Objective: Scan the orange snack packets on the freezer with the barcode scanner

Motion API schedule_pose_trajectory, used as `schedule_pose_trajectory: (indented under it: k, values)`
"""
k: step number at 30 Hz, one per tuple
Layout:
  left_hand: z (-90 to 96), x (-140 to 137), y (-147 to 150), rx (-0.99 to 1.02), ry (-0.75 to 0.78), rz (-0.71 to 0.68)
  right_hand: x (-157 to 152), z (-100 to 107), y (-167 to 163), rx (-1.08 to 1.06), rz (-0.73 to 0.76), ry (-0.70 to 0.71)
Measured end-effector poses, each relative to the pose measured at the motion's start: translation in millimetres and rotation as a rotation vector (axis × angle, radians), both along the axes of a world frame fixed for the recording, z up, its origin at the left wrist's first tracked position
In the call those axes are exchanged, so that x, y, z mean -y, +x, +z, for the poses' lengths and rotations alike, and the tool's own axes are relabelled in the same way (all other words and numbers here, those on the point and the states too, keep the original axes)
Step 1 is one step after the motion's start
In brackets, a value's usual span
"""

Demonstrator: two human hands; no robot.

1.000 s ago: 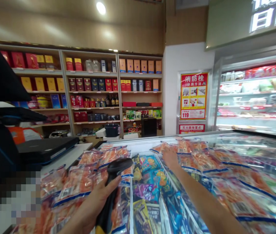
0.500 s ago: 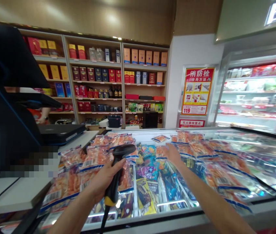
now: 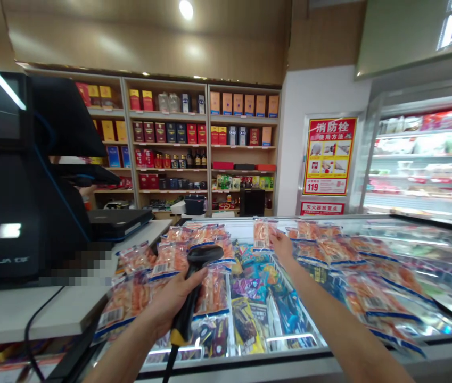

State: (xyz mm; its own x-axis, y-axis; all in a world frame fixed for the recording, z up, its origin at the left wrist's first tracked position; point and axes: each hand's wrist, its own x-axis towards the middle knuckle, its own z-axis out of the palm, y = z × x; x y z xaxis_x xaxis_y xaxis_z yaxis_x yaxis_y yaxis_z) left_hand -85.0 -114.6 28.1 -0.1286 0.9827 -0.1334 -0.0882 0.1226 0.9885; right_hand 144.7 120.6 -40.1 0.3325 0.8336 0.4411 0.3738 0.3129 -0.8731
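My left hand point(image 3: 173, 295) is wrapped round the handle of a black and yellow barcode scanner point(image 3: 188, 303), its head tilted up and its cable running down. Out ahead, my right hand point(image 3: 284, 247) pinches the right edge of a clear packet of orange-pink food point(image 3: 263, 234) with a barcode label. That packet is raised upright over the far side of the chest freezer point(image 3: 301, 348). More such packets lie in a left pile point(image 3: 170, 258) beside the scanner and a right pile point(image 3: 339, 250) beyond my right forearm. Colourful wrapped packs point(image 3: 249, 287) show between the piles.
On the left, a black checkout terminal point(image 3: 10, 213) stands on a white counter point(image 3: 70, 308), with a cable point(image 3: 32, 314) hanging over its front. Shelves of boxes and bottles point(image 3: 170, 133) line the back. A lit refrigerated display point(image 3: 421, 159) is at the right.
My right hand has lifted a packet from the freezer top and tipped it upright. The scanner stays in my left hand. The view has shifted left and up a little.
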Motion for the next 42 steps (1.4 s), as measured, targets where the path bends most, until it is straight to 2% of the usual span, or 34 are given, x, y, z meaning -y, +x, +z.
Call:
schedule_pose_trajectory:
  k: [4,9,16,22,26,30,34,36,38,40,42]
  values:
    - [0.4,0.5,1.2,0.004,0.009,-0.044,1.6,17.2,-32.6,-0.063,0.055,0.058]
    - [3.4,-1.5,3.0,-0.008,0.031,-0.093,-0.8,23.4,-60.3,-0.102,0.067,0.078]
    - [4.0,-4.6,-2.7,-0.014,0.052,-0.079,4.1,29.7,-71.8,-0.023,0.026,0.053]
    - [12.1,-2.5,-23.8,-0.050,0.113,0.029,1.8,38.6,-92.4,0.005,0.035,0.046]
    - [24.6,5.6,-45.8,-0.019,0.100,0.227,4.9,52.8,-133.5,0.125,0.090,-0.005]
    - [29.0,15.2,-62.3,0.052,0.072,0.302,18.1,56.5,-183.7,0.311,0.173,-0.047]
    - [27.1,17.1,-67.2,0.055,0.068,0.325,35.8,46.0,-213.3,0.673,0.177,0.110]
    - [25.0,13.9,-65.6,0.048,0.064,0.313,38.2,41.9,-215.8,0.759,0.146,0.134]
    - [21.9,8.1,-61.0,0.039,0.057,0.272,31.8,39.7,-207.9,0.741,0.130,0.119]
    - [17.9,0.1,-52.3,0.028,0.044,0.210,16.7,36.9,-186.5,0.696,0.100,0.121]
    - [13.7,-9.0,-39.5,0.010,0.042,0.132,-3.4,30.5,-151.7,0.685,0.027,0.104]
